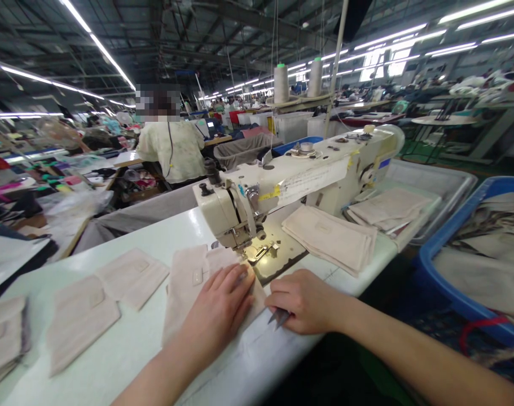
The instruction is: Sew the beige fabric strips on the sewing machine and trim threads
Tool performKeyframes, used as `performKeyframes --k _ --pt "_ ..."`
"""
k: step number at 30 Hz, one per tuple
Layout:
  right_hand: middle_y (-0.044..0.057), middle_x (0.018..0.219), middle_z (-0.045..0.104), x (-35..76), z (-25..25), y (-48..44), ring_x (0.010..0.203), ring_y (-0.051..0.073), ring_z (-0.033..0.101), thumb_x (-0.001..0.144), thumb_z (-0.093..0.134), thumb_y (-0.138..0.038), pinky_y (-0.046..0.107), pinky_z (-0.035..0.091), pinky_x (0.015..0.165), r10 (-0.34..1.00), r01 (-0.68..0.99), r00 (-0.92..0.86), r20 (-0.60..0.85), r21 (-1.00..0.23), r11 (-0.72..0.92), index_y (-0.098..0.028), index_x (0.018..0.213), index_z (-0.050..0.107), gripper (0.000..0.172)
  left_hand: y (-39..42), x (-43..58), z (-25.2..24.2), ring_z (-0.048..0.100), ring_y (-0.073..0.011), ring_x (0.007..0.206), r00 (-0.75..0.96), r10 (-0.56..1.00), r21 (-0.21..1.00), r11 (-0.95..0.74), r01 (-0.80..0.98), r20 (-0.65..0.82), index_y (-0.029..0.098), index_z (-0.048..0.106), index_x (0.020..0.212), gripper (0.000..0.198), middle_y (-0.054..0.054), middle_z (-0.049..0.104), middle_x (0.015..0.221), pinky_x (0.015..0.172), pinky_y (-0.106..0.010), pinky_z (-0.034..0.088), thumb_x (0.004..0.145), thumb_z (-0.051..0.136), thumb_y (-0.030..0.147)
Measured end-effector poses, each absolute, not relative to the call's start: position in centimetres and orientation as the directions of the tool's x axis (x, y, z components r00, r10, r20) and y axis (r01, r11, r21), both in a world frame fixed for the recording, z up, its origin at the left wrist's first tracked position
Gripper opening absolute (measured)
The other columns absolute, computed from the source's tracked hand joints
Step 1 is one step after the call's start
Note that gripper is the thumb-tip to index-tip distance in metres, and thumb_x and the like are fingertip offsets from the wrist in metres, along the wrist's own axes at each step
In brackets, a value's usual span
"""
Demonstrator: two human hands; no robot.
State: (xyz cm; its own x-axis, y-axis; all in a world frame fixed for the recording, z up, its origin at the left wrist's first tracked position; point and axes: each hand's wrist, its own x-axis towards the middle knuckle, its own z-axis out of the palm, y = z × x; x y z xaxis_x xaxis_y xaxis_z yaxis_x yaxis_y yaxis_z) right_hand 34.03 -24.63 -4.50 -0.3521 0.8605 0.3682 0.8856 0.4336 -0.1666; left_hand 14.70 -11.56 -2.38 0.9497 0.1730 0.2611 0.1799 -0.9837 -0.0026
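Observation:
My left hand (pixel 223 304) lies flat with its fingers stretched over a beige fabric piece (pixel 181 299), just in front of the needle area of a cream sewing machine (pixel 282 180). A small stitched tab shows on that fabric. Closed around a pair of thread snips (pixel 279 318), my right hand (pixel 303 304) rests at the table's front edge. The dark blades point out below its fingers. Its fingertips are close to the fabric's right corner; whether they pinch it I cannot tell. The fabric under my left palm is hidden.
Beige pieces (pixel 83 310) lie on the left of the table. A fabric stack (pixel 330 237) sits right of the needle, another (pixel 387 208) behind it. A blue bin (pixel 430 254) with cloth stands at right. Thread cones (pixel 281 84) rise behind. A person (pixel 172 146) sits ahead.

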Motion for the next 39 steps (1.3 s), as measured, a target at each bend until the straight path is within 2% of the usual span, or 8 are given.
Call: performKeyframes --k 5,11,20,25,39 --pt "0.000 0.080 0.060 34.2 -4.4 -24.0 0.065 0.015 0.052 0.084 0.058 -0.022 0.031 0.029 0.055 0.866 0.892 -0.353 0.356 -0.151 0.426 -0.019 0.083 0.063 0.006 -13.9 13.9 -2.0 0.064 -0.0234 0.106 0.952 0.079 0.067 -0.996 0.062 0.294 0.018 0.066 0.118 0.027 -0.008 0.070 0.111 0.092 -0.042 0.058 0.099 0.046 0.022" --pt "-0.001 0.081 0.061 34.4 -4.2 -23.3 0.067 0.015 0.054 0.085 0.059 -0.023 0.030 0.031 0.055 0.879 0.893 -0.349 0.326 -0.170 0.417 -0.020 0.088 0.065 0.007 -13.6 13.5 -2.7 0.065 -0.0250 0.110 0.947 0.074 0.043 -0.997 0.064 0.313 0.018 0.062 0.126 0.031 -0.009 0.069 0.119 0.090 -0.042 0.060 0.098 0.048 0.023" --pt "0.000 0.084 0.064 34.7 -4.2 -22.1 0.072 0.015 0.058 0.086 0.058 -0.022 0.029 0.029 0.056 0.885 0.902 -0.327 0.332 -0.171 0.397 -0.020 0.090 0.068 0.011 -12.3 13.8 -2.7 0.066 -0.0257 0.109 0.959 0.079 0.015 -0.997 0.078 0.274 0.015 0.065 0.121 0.032 -0.010 0.071 0.119 0.090 -0.042 0.061 0.100 0.044 0.027" --pt "0.002 0.087 0.067 35.0 -4.0 -21.4 0.075 0.016 0.060 0.087 0.057 -0.023 0.029 0.030 0.056 0.889 0.904 -0.326 0.321 -0.168 0.392 -0.020 0.098 0.070 0.017 -11.5 13.9 -2.9 0.067 -0.0251 0.107 0.949 0.069 -0.004 -0.997 0.074 0.308 0.015 0.065 0.121 0.033 -0.011 0.071 0.117 0.090 -0.041 0.060 0.101 0.043 0.029" --pt "0.002 0.090 0.069 34.9 -3.3 -19.9 0.078 0.018 0.063 0.090 0.057 -0.027 0.029 0.036 0.060 0.923 0.926 -0.289 0.255 -0.169 0.337 -0.021 0.108 0.068 0.021 -9.3 14.4 -2.6 0.068 -0.0250 0.106 0.951 0.118 0.055 -0.993 0.107 0.286 0.016 0.068 0.115 0.031 -0.011 0.070 0.117 0.091 -0.041 0.059 0.100 0.043 0.028"
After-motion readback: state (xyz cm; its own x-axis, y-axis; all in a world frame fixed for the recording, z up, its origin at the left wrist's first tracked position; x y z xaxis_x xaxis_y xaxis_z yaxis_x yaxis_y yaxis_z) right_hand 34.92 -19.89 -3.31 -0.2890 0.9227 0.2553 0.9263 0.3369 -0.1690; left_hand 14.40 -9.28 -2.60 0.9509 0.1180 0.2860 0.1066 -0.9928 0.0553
